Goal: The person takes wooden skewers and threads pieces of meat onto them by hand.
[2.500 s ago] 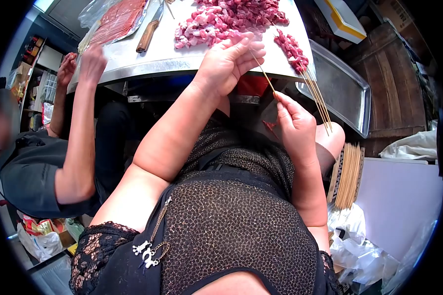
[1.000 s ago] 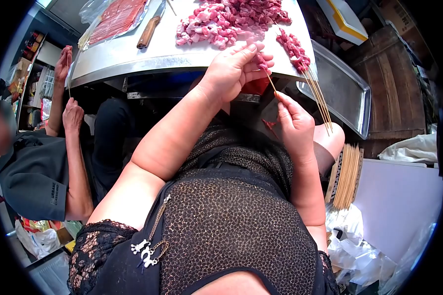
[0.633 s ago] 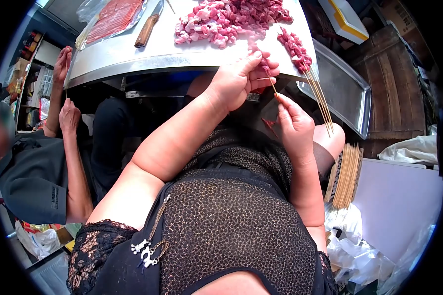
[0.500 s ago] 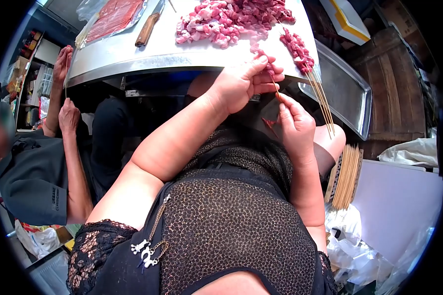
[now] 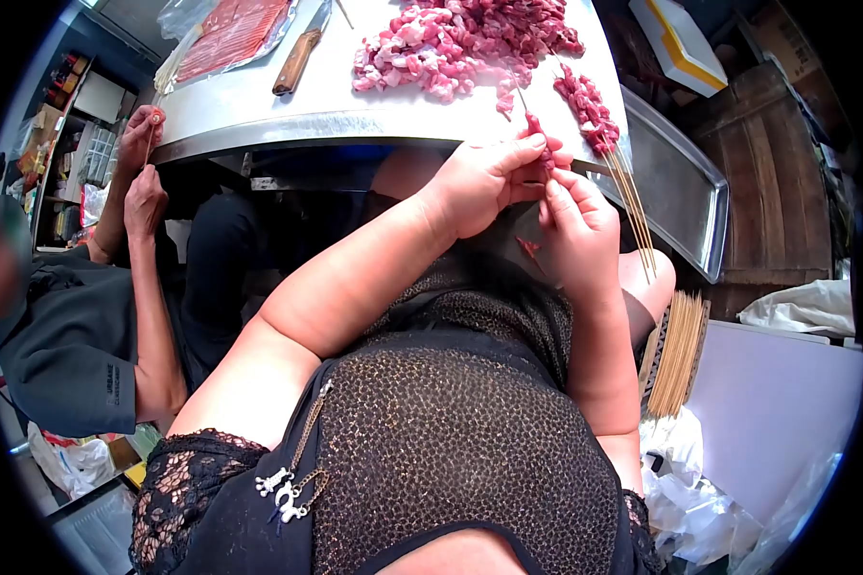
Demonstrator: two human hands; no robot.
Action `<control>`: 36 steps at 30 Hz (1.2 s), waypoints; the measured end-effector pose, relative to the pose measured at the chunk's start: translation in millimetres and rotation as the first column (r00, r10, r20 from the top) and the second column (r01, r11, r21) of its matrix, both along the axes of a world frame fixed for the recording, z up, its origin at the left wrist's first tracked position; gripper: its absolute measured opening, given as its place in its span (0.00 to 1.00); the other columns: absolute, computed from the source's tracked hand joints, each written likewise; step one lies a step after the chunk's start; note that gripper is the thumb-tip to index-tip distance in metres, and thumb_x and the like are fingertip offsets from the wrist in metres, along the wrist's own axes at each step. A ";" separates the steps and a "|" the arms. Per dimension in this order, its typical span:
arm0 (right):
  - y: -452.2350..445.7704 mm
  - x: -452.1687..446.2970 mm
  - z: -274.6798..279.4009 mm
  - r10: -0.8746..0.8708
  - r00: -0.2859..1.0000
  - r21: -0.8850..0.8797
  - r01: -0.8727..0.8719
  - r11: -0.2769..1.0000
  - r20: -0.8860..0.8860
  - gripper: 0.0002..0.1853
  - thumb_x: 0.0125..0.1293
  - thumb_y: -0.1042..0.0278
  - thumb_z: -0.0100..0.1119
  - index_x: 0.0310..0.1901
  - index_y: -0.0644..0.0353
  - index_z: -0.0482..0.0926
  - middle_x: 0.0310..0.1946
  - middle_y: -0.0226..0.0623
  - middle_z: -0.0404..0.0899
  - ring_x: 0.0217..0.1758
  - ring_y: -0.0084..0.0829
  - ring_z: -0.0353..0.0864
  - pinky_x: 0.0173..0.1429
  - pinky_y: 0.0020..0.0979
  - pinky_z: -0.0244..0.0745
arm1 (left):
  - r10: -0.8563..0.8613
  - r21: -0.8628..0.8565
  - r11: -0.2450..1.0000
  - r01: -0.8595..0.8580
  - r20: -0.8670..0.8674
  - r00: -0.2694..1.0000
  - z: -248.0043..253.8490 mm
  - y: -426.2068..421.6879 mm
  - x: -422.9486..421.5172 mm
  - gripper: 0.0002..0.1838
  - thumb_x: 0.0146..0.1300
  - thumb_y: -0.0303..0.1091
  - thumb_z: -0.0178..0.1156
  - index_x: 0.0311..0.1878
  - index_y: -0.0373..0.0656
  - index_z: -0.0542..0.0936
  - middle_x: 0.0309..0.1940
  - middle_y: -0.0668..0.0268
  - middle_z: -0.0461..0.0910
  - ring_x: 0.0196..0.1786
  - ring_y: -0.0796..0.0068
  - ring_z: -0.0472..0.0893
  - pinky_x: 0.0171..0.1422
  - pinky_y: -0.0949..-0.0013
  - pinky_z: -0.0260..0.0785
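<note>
My left hand (image 5: 479, 184) is closed with thumb and fingers around dark red meat pieces (image 5: 535, 125) threaded on a thin skewer (image 5: 522, 96). The skewer's tip sticks out above, pointing at the table. My right hand (image 5: 583, 218) pinches its lower end just beneath, close against the left fingers; the lower shaft is mostly hidden. Past the tip, a small piece of meat (image 5: 504, 102) lies at the near side of a pile of cut raw meat (image 5: 422, 53). Several loaded meat skewers (image 5: 588, 110) rest to the right, bare sticks overhanging the table edge.
A wooden-handled knife (image 5: 299, 59) and a bag of packed meat sticks (image 5: 235, 38) lie on the white table (image 5: 259, 115). A metal tray (image 5: 686, 182) and a box of bare skewers (image 5: 679, 355) are at right. A co-worker's hands (image 5: 144, 182) hold a stick at left.
Both my hands have drawn closer together, the right sliding up along the skewer. Its tip now shows bare above the meat, apart from the pile. The co-worker's hands have come closer together.
</note>
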State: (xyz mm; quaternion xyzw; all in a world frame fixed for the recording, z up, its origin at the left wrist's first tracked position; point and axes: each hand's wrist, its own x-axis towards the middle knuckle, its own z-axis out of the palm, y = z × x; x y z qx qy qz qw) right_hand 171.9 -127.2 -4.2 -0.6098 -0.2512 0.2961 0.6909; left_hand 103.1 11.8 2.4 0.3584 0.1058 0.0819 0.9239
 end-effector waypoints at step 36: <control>-33.4 -3.5 -3.4 -0.125 0.930 -0.247 0.219 0.944 0.346 0.14 0.67 0.75 0.52 0.53 0.65 0.77 0.23 0.20 0.71 0.24 0.10 0.65 0.29 0.16 0.64 | 0.334 0.538 0.820 -0.198 -0.168 0.928 18.2 82.8 19.1 0.13 0.66 0.36 0.52 0.45 0.37 0.79 0.36 0.63 0.81 0.37 0.75 0.81 0.45 0.70 0.76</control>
